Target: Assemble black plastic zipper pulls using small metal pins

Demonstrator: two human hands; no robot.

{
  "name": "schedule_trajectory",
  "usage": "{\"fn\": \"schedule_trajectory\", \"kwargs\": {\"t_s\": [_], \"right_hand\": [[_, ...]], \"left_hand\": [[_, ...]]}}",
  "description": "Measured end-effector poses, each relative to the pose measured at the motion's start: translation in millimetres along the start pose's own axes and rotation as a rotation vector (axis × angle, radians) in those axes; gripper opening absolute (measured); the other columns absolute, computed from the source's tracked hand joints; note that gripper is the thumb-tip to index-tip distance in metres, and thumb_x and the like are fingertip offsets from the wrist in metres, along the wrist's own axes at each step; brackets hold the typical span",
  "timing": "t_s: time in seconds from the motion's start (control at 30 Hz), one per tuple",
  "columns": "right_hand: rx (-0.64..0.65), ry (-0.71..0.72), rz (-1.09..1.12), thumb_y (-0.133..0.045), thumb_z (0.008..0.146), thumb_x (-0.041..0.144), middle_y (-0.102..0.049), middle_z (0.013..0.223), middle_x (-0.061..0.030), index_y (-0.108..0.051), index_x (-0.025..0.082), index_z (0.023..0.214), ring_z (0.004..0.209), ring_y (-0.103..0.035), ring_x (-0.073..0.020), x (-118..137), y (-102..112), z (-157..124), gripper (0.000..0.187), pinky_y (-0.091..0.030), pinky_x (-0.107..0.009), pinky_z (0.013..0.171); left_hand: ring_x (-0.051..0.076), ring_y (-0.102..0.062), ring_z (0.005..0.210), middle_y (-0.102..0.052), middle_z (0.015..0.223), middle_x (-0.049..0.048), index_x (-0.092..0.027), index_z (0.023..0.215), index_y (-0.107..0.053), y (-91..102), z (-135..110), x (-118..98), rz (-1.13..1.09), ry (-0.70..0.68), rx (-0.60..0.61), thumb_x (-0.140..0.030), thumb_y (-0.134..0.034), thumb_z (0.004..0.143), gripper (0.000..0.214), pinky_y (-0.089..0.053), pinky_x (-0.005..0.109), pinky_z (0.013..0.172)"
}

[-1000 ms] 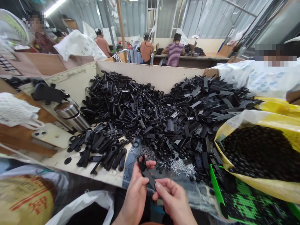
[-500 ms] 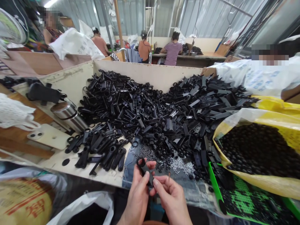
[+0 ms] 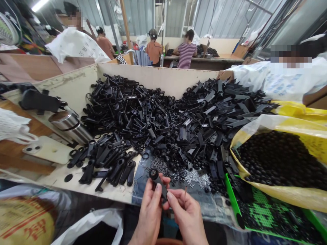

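Low in the centre, my left hand (image 3: 150, 200) is closed around a long black plastic part (image 3: 160, 188), with its round ring end pointing up and away. Something dark and round shows in the ring. The thumb and fingertips of my right hand (image 3: 186, 207) pinch the part's lower end. A thin reddish-brown tip stands up by the right fingers; I cannot make out what it is. Just beyond my hands lie small dark metal pieces (image 3: 159, 166) and a heap of silvery pins (image 3: 196, 178) on a dark cloth (image 3: 139, 185).
A big pile of black plastic parts (image 3: 143, 109) fills the wooden-walled table. Similar parts (image 3: 112, 166) lie at left, near a phone (image 3: 48, 149) and steel flask (image 3: 70, 124). At right are a yellow sack (image 3: 278, 160) of black pieces and a green tray (image 3: 263, 207). Several people sit beyond.
The ring end in my left hand has turned slightly, and a dark round piece now shows in it. Both hands keep their hold. The view has shifted a little.
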State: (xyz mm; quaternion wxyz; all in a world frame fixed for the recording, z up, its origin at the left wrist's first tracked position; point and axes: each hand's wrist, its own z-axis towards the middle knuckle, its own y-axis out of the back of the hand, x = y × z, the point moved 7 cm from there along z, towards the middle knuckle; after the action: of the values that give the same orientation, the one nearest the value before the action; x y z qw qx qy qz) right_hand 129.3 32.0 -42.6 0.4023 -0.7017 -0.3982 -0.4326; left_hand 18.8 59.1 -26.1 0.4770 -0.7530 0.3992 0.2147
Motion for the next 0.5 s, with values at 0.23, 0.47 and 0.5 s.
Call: {"fn": "schedule_trajectory", "kwargs": {"t_s": [0.23, 0.47, 0.5], "right_hand": [[0.012, -0.066, 0.068, -0.083, 0.072, 0.063, -0.07, 0.062, -0.0044, -0.075, 0.015, 0.086, 0.055, -0.062, -0.0157, -2, -3, -2, 0.051, -0.046, -0.023, 0.051], [0.01, -0.068, 0.124, -0.085, 0.072, 0.061, -0.075, 0.075, -0.0069, -0.074, 0.015, 0.087, 0.063, -0.067, -0.0174, -1, -6, 2, 0.05, -0.055, -0.029, 0.064], [0.004, -0.062, 0.138, -0.085, 0.071, 0.061, -0.076, 0.082, -0.0082, -0.072, 0.015, 0.087, 0.064, -0.067, -0.0173, 1, -8, 2, 0.05, -0.055, -0.029, 0.065]], "left_hand": [[0.027, -0.067, 0.109, -0.071, 0.12, 0.0101, -0.026, 0.123, -0.062, -2.0, -3, 4, 0.104, 0.001, -0.031, -0.059, -0.077, 0.08, 0.056, -0.056, 0.028, 0.075], [0.027, -0.071, 0.101, -0.07, 0.117, 0.0107, -0.023, 0.128, -0.057, 4.8, 1, 13, 0.264, -0.122, -0.043, -0.062, -0.066, 0.087, 0.057, -0.061, 0.032, 0.075], [0.027, -0.071, 0.101, -0.071, 0.116, 0.0109, -0.023, 0.127, -0.058, 7.2, 1, 14, 0.265, -0.139, -0.056, -0.061, -0.068, 0.085, 0.057, -0.061, 0.031, 0.075]]}}
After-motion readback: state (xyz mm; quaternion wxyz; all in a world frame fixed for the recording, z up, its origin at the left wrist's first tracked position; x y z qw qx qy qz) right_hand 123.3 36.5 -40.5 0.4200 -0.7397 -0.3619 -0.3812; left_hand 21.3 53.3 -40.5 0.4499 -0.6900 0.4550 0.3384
